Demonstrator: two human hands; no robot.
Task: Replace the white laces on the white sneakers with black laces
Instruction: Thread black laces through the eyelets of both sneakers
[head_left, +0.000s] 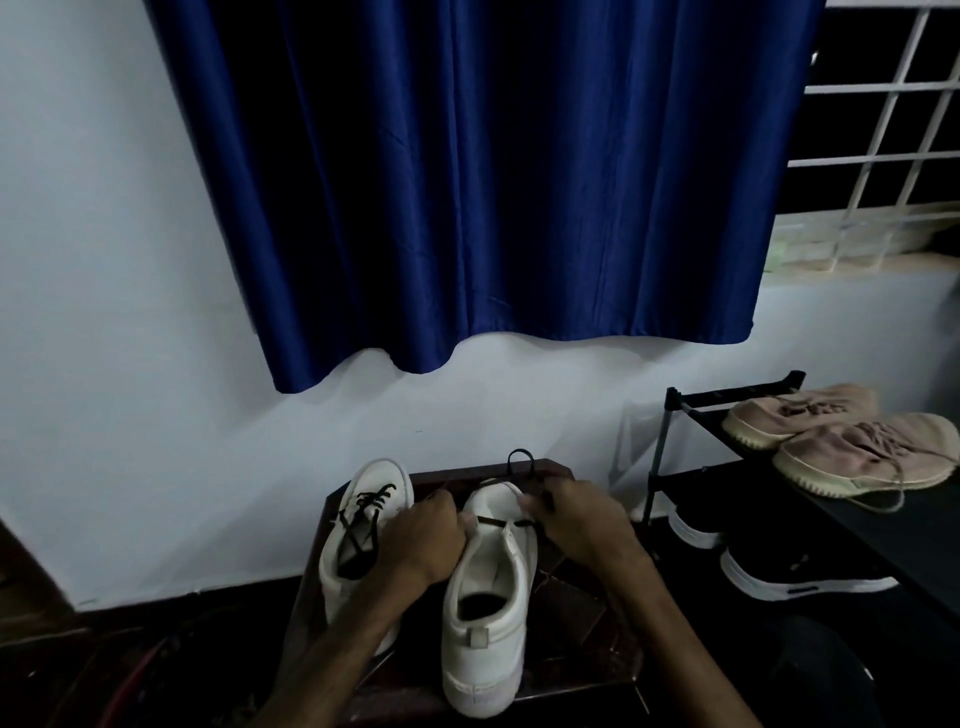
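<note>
Two white sneakers stand on a small dark table (571, 649), heels toward me. The left sneaker (358, 545) has a black lace threaded through its eyelets. The right sneaker (488, 613) has one black lace (501, 524) running across its front eyelets. My left hand (428, 540) grips the left side of the right sneaker at the eyelets. My right hand (576, 519) pinches the black lace at the shoe's right side, and a loop of the lace (519, 460) sticks up beyond my fingers. No white lace is in view.
A black shoe rack (737, 400) stands to the right with beige sneakers (862, 457) on top and black sneakers (795, 571) below. A white wall and a blue curtain (467, 182) are behind the table; the floor is dark.
</note>
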